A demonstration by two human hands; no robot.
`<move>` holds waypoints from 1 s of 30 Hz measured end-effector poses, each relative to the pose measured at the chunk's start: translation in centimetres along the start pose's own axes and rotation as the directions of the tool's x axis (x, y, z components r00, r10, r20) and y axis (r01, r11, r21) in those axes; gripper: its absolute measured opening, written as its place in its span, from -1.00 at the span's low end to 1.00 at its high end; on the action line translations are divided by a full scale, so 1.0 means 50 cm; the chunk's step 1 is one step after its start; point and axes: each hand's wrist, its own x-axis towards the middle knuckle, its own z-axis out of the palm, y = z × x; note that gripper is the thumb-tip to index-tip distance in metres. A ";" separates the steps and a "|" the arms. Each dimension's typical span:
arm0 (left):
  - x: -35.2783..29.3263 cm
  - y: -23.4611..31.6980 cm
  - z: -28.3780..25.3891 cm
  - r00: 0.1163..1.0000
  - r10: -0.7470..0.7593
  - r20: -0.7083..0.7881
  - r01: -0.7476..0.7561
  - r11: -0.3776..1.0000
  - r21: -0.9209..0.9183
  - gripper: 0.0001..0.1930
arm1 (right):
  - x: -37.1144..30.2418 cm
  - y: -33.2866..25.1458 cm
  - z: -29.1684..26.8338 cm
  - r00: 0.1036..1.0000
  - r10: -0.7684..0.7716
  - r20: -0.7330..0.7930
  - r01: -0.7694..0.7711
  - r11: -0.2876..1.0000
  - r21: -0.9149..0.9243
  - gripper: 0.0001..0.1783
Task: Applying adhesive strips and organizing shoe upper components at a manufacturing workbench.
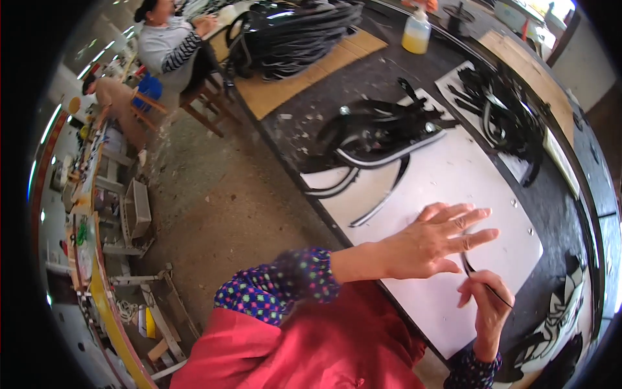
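Observation:
My left hand [437, 243] hovers over or rests on a white board [447, 305], its fingers stretched out and spread. Close beside its thumb, my right hand [489, 298] is closed on a thin, dark, curved strip [468, 263]. One end of the strip points toward the left palm; the other sticks out past the right knuckles. Whether the left hand touches it is hidden. Further up the board lies a pile of black strips [382, 129], some with pale grey edges. One loose curved strip [382, 204] trails from the pile toward my left hand.
A large bundle of black strips [298, 42] lies on cardboard [272, 97] at the far end. More black pieces [499, 110] sit on the right. A bottle of yellow liquid [416, 32] stands at the back. A person [168, 48] sits beyond the table's left edge.

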 end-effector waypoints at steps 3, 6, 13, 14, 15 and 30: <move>-0.009 -0.032 0.015 0.970 0.112 0.217 -0.143 0.981 0.131 -0.63 | 0.000 0.027 -0.011 0.982 0.191 0.009 -0.190 0.970 0.155 -0.77; 0.001 -0.037 0.022 0.936 0.197 0.292 -0.259 0.947 0.191 -0.63 | -0.045 0.049 -0.061 0.963 0.270 0.004 -0.223 0.786 0.576 -0.75; -0.011 -0.025 0.054 0.890 0.233 0.392 -0.402 0.809 0.429 -0.63 | -0.208 -0.005 -0.182 0.810 0.237 -0.536 -0.291 0.957 -0.017 -0.67; -0.018 -0.030 0.048 0.894 0.215 0.393 -0.394 0.794 0.462 -0.63 | -0.235 -0.014 -0.207 0.734 0.291 -0.614 -0.417 0.906 -0.069 -0.74; -0.028 -0.031 0.036 0.891 0.219 0.397 -0.406 0.775 0.484 -0.64 | -0.261 -0.001 -0.226 0.662 0.210 -0.719 -0.486 0.851 -0.199 -0.79; -0.045 0.025 0.083 0.881 0.309 0.358 -0.402 0.888 0.223 -0.72 | -0.359 -0.003 -0.239 0.633 -0.242 -0.736 -0.279 0.815 -0.508 -0.32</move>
